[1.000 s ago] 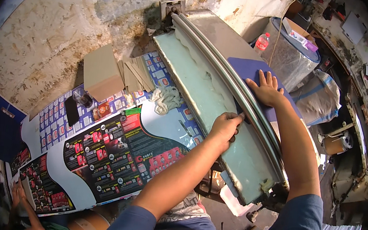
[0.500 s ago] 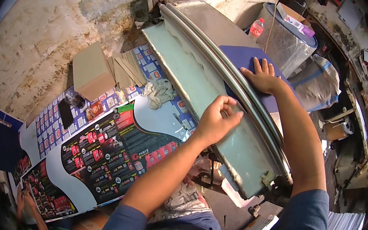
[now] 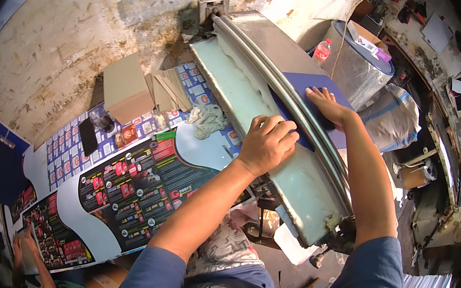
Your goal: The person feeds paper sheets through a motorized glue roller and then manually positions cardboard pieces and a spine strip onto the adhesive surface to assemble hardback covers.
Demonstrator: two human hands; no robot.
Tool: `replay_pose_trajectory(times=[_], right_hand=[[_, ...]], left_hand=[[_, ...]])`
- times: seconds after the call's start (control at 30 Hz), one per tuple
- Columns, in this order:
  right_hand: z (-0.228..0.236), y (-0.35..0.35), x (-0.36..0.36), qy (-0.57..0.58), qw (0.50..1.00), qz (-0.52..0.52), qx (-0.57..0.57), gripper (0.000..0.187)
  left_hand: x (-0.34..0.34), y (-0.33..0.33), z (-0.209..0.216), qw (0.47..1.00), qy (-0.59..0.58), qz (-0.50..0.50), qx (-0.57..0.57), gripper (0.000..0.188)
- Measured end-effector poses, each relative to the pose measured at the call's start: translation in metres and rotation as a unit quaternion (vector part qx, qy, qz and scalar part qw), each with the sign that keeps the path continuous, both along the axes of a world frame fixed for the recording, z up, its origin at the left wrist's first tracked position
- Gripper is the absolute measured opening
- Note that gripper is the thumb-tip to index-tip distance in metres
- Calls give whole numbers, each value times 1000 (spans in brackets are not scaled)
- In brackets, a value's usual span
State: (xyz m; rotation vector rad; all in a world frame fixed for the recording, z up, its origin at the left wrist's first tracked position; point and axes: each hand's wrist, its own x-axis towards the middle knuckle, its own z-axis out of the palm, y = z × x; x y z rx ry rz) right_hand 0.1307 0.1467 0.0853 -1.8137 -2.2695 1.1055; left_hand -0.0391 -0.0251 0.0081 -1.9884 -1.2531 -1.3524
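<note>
A dark blue sheet lies across the metal rollers of a roller machine, and part of it shows on the near side. My left hand is closed at that near edge, over the pale green tray. Its fingers curl around the sheet's edge, though the fingertips are partly hidden. Beyond the rollers my right hand is open, palm down, with fingers stretched over the blue sheet. A shadow falls on the sheet beneath this hand.
Left of the machine, a printed sheet covers a table holding a cardboard stack, a rag and a phone. Another person's hands rest at its lower left. A bottle and a wrapped drum stand behind.
My left hand has turned knuckles-up and closed at the blue sheet's near edge. More blue shows on the near side of the rollers. My right hand's fingers have come closer together. The view has shifted slightly.
</note>
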Motion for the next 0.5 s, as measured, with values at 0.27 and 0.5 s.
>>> replay_pose_trajectory(times=[0.27, 0.5], right_hand=[[83, -172, -38, 319, 923, 113, 185, 104], [29, -299, -32, 50, 877, 168, 447, 64]], left_hand=[[-73, -103, 53, 998, -35, 49, 12, 16], [-138, -234, 88, 994, -93, 55, 9, 24]])
